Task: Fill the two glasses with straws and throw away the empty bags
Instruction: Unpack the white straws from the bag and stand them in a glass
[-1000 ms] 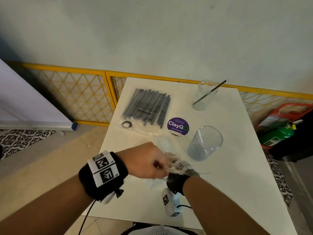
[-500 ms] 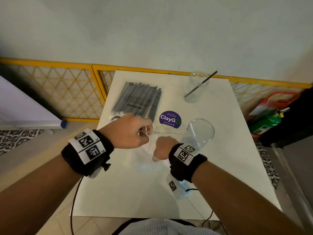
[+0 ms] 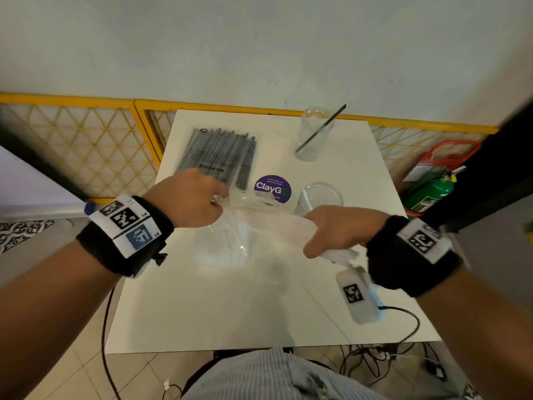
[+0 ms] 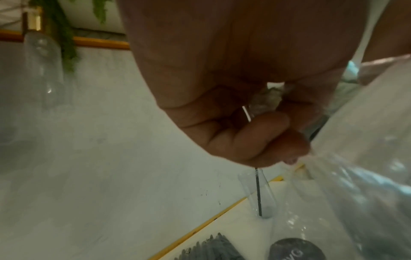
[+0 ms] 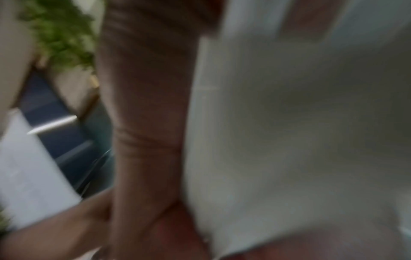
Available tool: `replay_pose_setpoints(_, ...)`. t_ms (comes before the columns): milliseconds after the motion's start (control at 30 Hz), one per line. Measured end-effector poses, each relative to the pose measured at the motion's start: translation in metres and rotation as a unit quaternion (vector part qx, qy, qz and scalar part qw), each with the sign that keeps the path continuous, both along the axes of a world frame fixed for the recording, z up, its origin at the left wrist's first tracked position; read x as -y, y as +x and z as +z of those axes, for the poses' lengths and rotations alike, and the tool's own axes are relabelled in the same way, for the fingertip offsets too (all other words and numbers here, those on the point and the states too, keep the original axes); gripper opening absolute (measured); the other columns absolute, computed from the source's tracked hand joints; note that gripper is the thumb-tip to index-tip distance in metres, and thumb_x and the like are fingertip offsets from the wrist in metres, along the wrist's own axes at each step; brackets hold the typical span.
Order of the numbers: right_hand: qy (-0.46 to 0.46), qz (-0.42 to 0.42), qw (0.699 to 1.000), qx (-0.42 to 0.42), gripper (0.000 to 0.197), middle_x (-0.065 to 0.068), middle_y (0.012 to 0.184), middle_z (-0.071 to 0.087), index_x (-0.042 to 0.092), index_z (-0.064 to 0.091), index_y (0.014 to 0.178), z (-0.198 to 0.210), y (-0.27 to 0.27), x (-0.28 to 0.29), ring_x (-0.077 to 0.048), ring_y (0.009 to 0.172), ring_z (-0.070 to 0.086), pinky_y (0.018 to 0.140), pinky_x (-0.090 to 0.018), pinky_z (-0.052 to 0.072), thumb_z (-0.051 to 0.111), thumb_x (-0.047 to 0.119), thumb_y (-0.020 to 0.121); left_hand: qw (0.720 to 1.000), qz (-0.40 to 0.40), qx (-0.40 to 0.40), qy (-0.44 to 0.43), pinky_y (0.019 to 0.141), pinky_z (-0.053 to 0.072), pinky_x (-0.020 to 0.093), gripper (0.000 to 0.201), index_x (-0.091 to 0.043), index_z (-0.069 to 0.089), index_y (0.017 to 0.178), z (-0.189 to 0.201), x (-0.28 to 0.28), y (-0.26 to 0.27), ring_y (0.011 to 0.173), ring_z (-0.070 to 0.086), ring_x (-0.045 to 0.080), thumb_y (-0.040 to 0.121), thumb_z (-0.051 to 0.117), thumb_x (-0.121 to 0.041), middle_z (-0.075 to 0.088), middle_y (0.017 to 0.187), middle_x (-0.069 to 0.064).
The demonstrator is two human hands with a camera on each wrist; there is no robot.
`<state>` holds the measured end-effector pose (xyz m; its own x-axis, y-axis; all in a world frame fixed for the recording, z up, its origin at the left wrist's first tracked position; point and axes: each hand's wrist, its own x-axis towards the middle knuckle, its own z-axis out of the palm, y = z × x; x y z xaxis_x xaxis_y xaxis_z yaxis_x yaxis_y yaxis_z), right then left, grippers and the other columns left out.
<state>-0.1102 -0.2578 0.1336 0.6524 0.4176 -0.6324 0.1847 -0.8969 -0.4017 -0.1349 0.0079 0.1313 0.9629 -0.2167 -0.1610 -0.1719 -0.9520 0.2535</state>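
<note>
My left hand (image 3: 215,202) pinches one end of a clear plastic bag (image 3: 225,243), which sags down to the white table (image 3: 230,313). My right hand (image 3: 314,235) grips a bundle of white straws (image 3: 282,225) that stretches from the bag's mouth to behind my palm. Behind the right hand stands an empty glass (image 3: 321,194). A second glass (image 3: 314,134) at the far edge holds one black straw (image 3: 323,127). A sealed bag of black straws (image 3: 219,155) lies at the far left. In the left wrist view my fingers (image 4: 255,135) clamp the crumpled bag (image 4: 367,158). The right wrist view is blurred.
A purple round sticker (image 3: 272,188) sits on the table between the black straw bag and the near glass. A white tagged device (image 3: 357,295) with a cable lies near the front right. A yellow lattice fence (image 3: 86,145) runs behind, and a green extinguisher (image 3: 429,192) stands at the right.
My hands have moved apart. The right hand has drawn the white straw bundle rightward out of the clear bag, while the left hand holds the bag's end at the left.
</note>
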Motion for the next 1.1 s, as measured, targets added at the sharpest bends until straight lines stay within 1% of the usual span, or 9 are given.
replay_pose_setpoints(100,0.086,-0.102,0.986,-0.095,0.021,-0.008,0.066,0.062,0.002,0.064,0.099,0.0,-0.008,0.039,-0.016,0.051,0.058,0.051,-0.026,0.049,0.071,0.005,0.079,1.0,0.002,0.008,0.014,0.064,0.038,0.026,0.03,-0.022,0.072,0.111,-0.002,0.0,-0.003,0.068,0.048,0.019,0.088,0.053,-0.016,0.044,0.059,-0.015)
replay_pose_setpoints(267,0.237,-0.267,0.932,-0.058,0.028,-0.012,0.067,0.062,0.002,0.065,0.097,-0.018,-0.005,0.057,-0.024,0.059,0.059,0.058,-0.034,0.048,0.073,0.01,0.071,0.976,-0.068,-0.179,0.101,0.082,0.046,0.029,0.03,-0.028,0.063,0.116,-0.017,0.016,-0.006,0.099,0.06,0.023,0.09,0.048,-0.029,0.066,0.104,0.006)
replay_pose_setpoints(433,0.284,-0.345,0.892,0.068,0.044,0.001,0.083,0.068,0.017,0.067,0.095,-0.046,0.001,0.013,-0.018,0.079,0.065,0.068,-0.029,0.052,0.07,0.033,0.054,0.916,-0.115,-0.377,0.072,0.098,0.041,0.023,0.07,-0.038,0.049,0.136,-0.027,0.041,-0.002,0.108,0.056,0.0,0.076,0.066,-0.07,0.064,0.119,-0.023)
replay_pose_setpoints(533,0.284,-0.369,0.876,0.128,0.054,0.001,0.093,0.069,0.02,0.063,0.104,-0.061,0.007,-0.006,-0.018,0.088,0.066,0.07,-0.031,0.055,0.073,0.042,0.055,0.95,-0.071,-0.3,-0.056,0.103,0.039,0.024,0.085,-0.032,0.043,0.144,-0.012,0.054,0.019,0.119,0.054,0.004,0.074,0.06,-0.077,0.061,0.128,-0.02)
replay_pose_setpoints(633,0.277,-0.353,0.874,0.185,0.041,0.003,0.089,0.063,0.018,0.056,0.104,-0.06,0.013,-0.016,-0.011,0.075,0.06,0.053,-0.011,0.042,0.076,0.034,0.072,0.939,0.059,-0.18,-0.288,0.106,0.044,0.038,0.115,-0.023,0.035,0.149,-0.004,0.082,0.048,0.122,0.058,0.013,0.058,0.064,-0.086,0.064,0.129,-0.011)
replay_pose_setpoints(733,0.266,-0.326,0.872,0.248,0.045,0.001,0.087,0.059,0.016,0.051,0.115,-0.055,0.017,-0.016,-0.018,0.072,0.059,0.049,-0.013,0.041,0.073,0.03,0.078,0.858,0.133,-0.133,-0.477,0.098,0.052,0.043,0.093,-0.02,0.05,0.133,0.001,0.117,0.075,0.11,0.065,0.017,0.059,0.081,-0.068,0.069,0.119,-0.002)
replay_pose_setpoints(867,0.269,-0.334,0.852,0.301,0.053,-0.005,0.089,0.059,0.014,0.044,0.125,-0.049,0.024,0.002,-0.032,0.081,0.062,0.065,-0.04,0.053,0.068,0.024,0.08,0.767,0.164,-0.083,-0.615,0.08,0.056,0.035,0.049,-0.006,0.064,0.109,0.014,0.16,0.1,0.095,0.068,0.021,0.07,0.088,-0.021,0.069,0.1,0.011)
replay_pose_setpoints(967,0.297,-0.339,0.845,0.288,0.055,-0.003,0.095,0.055,0.018,0.037,0.128,-0.044,0.034,0.024,-0.026,0.082,0.057,0.059,-0.029,0.044,0.069,0.023,0.083,0.753,0.143,-0.073,-0.638,0.069,0.052,0.03,0.024,-0.007,0.065,0.093,0.023,0.184,0.114,0.081,0.063,0.019,0.074,0.079,0.0,0.061,0.084,0.007)
replay_pose_setpoints(1100,0.318,-0.339,0.856,0.225,0.087,-0.001,0.117,0.056,0.025,0.023,0.144,-0.046,0.051,0.052,-0.021,0.102,0.057,0.083,-0.033,0.048,0.079,0.032,0.078,0.783,0.106,-0.012,-0.613,0.073,0.056,0.033,0.032,-0.002,0.064,0.101,0.023,0.205,0.129,0.082,0.065,0.018,0.072,0.077,0.001,0.062,0.084,0.006)
